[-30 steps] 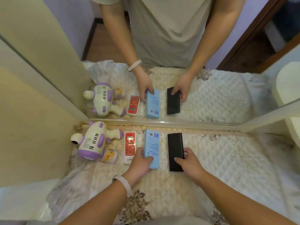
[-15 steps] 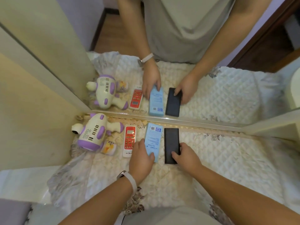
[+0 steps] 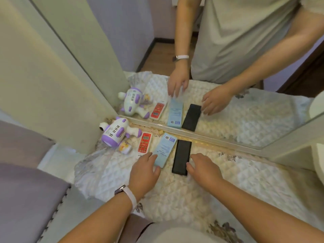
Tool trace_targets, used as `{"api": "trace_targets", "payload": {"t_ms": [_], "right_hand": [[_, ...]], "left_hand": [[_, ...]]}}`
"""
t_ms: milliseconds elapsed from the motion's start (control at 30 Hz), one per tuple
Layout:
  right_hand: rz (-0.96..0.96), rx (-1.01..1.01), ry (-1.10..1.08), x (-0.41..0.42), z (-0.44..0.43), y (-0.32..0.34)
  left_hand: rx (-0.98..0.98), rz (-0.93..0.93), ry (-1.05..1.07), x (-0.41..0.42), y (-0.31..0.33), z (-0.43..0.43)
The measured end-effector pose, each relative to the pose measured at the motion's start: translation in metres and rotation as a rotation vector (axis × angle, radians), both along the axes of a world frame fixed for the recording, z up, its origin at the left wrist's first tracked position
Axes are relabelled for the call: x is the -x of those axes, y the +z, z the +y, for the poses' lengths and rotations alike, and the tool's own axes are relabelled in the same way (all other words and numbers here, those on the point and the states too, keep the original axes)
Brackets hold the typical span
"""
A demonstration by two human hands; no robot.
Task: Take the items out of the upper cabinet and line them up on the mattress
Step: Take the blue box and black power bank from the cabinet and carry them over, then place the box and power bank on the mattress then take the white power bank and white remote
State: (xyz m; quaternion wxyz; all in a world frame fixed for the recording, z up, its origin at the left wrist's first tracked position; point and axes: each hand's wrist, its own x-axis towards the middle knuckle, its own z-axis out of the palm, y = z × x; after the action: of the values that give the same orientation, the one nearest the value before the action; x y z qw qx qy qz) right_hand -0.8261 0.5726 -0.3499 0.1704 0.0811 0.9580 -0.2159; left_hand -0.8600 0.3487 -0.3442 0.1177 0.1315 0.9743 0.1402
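Head view: the blue box point(image 3: 164, 149) and the black box point(image 3: 181, 159) lie side by side on the white mattress point(image 3: 245, 181), with their far ends near the mirror point(image 3: 228, 111). The left hand point(image 3: 143, 174) is spread flat. Its fingertips hide the blue box's near corner. The right hand point(image 3: 204, 170) has loose, spread fingers by the black box's near edge; I cannot tell if they touch it. Further left lie a red remote point(image 3: 144, 142), a small yellow thing point(image 3: 124, 148) too blurry to name, and a purple toy point(image 3: 116, 134).

mattress point(image 3: 245, 181): cream quilted, floral edge | toy point(image 3: 114, 135): white-purple | calculator point(image 3: 144, 142): red-white | box point(image 3: 164, 149): light blue | slab point(image 3: 181, 159): black
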Motion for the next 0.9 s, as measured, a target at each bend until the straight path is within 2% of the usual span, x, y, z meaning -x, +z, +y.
{"api": "trace_targets", "payload": {"t_ms": [200, 367, 667, 900], "right_hand": [[0.272, -0.093, 0.436, 0.005, -0.014, 0.023], [0.467, -0.059, 0.729, 0.008, -0.059, 0.058], [0.766, 0.138, 1.095, -0.031, -0.170, 0.112], [0.802, 0.199, 1.354, -0.105, -0.284, 0.140]], "left_hand": [[0.109, 0.202, -0.009, -0.046, 0.038, -0.019], [0.120, 0.342, 0.073, -0.091, 0.067, -0.051], [0.243, 0.478, 0.405, -0.195, 0.113, -0.129], [0.332, 0.508, 0.722, -0.318, 0.140, -0.207]]}}
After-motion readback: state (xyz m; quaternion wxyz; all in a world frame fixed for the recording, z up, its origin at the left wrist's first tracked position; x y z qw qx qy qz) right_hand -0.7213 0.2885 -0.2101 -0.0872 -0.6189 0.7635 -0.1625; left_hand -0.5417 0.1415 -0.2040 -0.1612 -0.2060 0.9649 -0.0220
